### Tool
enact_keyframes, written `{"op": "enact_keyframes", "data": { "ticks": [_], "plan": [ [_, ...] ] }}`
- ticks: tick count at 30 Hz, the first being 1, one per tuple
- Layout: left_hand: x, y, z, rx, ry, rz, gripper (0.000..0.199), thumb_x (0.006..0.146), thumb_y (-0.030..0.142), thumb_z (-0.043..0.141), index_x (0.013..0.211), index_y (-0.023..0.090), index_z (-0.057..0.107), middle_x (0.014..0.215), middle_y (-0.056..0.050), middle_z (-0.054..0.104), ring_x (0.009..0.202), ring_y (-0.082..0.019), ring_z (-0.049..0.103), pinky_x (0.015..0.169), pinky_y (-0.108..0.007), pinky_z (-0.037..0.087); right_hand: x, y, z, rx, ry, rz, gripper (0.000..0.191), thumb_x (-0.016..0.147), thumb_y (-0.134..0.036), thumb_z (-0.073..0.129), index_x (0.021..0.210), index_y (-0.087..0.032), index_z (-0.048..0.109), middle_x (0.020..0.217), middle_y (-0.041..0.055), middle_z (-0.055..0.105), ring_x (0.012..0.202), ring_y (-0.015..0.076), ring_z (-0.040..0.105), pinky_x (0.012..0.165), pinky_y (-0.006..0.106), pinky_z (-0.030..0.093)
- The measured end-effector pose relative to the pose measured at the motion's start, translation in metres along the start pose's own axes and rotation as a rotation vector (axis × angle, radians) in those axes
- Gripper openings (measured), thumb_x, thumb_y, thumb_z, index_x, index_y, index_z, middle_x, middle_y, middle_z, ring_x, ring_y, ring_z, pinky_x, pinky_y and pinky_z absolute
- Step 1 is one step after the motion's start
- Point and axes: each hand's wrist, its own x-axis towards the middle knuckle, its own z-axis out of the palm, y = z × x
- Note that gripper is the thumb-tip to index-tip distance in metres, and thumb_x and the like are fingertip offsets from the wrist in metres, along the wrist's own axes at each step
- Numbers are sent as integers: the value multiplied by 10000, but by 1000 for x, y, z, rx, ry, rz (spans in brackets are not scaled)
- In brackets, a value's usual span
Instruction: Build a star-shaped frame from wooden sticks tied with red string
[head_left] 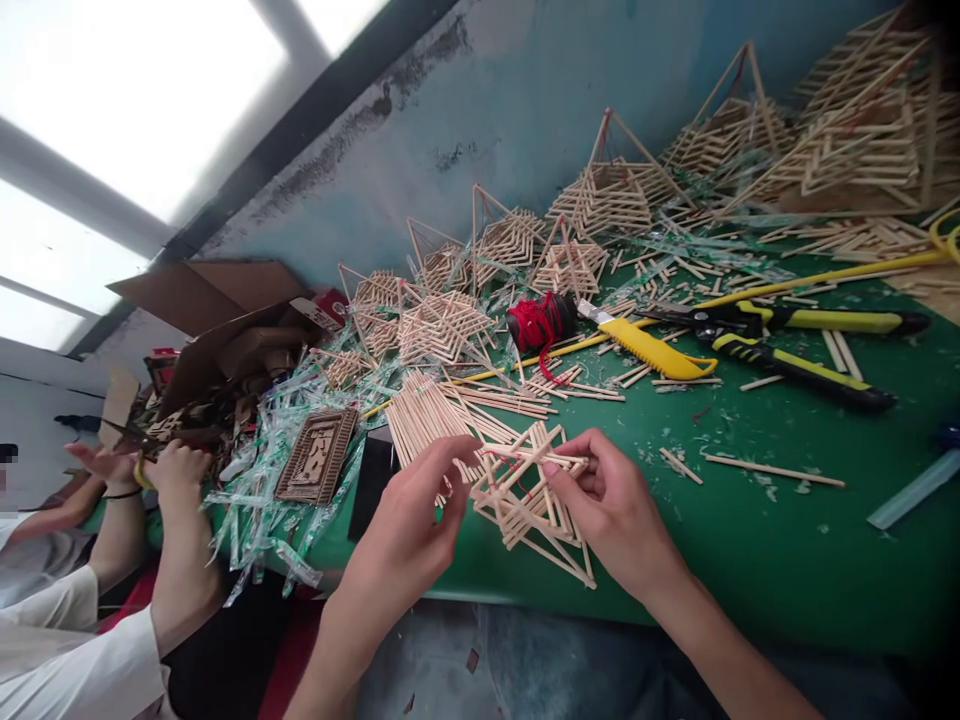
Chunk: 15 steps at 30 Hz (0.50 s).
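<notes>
Likely for steadiness, right fingers (574,492) pinch the stick frame (536,450) near a crossing. Left fingers (454,447) curl at its opposite side; can't tell if gripping.

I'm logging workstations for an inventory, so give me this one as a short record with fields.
surface: green tabletop
right hand: grips the stick frame
left hand: at the frame's left side; grip unclear
loose stock: fanned wooden sticks, beside the left hand
thread: red spool
tools: yellow cutter, black-and-yellow pliers, right of the spool
along wall: row of stick structures
others: a person's forearm, far left
</notes>
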Motion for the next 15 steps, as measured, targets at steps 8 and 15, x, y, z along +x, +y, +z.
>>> {"op": "enact_keyframes", "data": {
  "ticks": [8, 15],
  "plan": [
    [-14, -30, 24, -99, -94, -82, 639, 833, 51, 526, 1386, 334, 374, 1341, -44, 523, 1155, -198, 533, 954, -309, 416, 0, 1, -1, 123, -39, 60, 362, 828, -538, 676, 875, -226, 497, 679, -27, 596, 587, 129, 572, 520, 226, 424],
    [-18, -45, 50, -299, -29, -243, 627, 816, 114, 595, 1371, 341, 411, 1074, 8, 638, 939, -156, 568, 805, -258, 417, -1, 2, -2, 161, -57, 78, 399, 817, -567, 689, 856, -223, 491, 644, -43, 577, 553, 120, 556, 512, 225, 425]
  ]
}}
